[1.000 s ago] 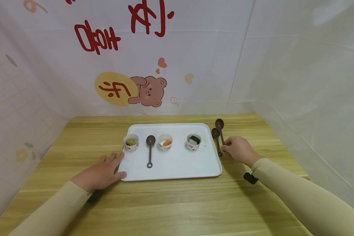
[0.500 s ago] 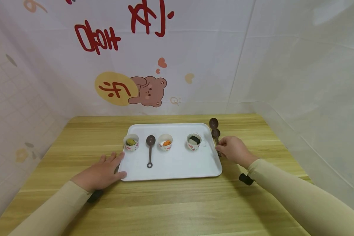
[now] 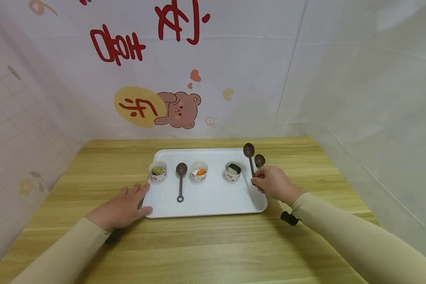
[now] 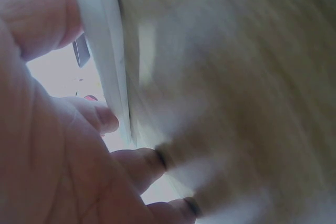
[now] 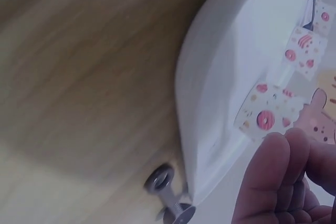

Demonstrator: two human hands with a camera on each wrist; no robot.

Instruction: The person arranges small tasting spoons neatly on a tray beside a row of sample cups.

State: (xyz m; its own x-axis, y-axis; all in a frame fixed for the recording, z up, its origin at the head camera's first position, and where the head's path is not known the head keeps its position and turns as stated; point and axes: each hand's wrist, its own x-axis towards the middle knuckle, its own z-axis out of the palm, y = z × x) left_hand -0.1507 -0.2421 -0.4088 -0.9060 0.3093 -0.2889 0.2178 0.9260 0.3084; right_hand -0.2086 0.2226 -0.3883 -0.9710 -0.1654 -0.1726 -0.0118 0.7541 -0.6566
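Observation:
My right hand [image 3: 275, 182] pinches a dark brown spoon [image 3: 249, 150] by its handle, bowl pointing away, over the right side of a white tray [image 3: 213, 203]. In the right wrist view that spoon does not show. A second brown spoon [image 3: 259, 160] lies on the table just right of the tray, partly covered by the hand; its ringed handle [image 5: 160, 178] appears in the right wrist view. A third spoon [image 3: 181, 169] rests on the tray. My left hand [image 3: 118, 207] lies at the tray's left edge, fingers spread, thumb on the rim [image 4: 107, 51].
Three patterned paper cups stand on the tray: a left cup [image 3: 158, 178] with green food, a middle cup [image 3: 198, 178] with orange food, and a right cup [image 3: 232, 177] with a dark-and-white piece. Behind the wooden table [image 3: 206, 252] hangs a printed white sheet [image 3: 255, 79].
My right hand has brought its spoon leftward from the table, past the other spoon, to over the tray's right side. My left hand, the tray and the cups have stayed put.

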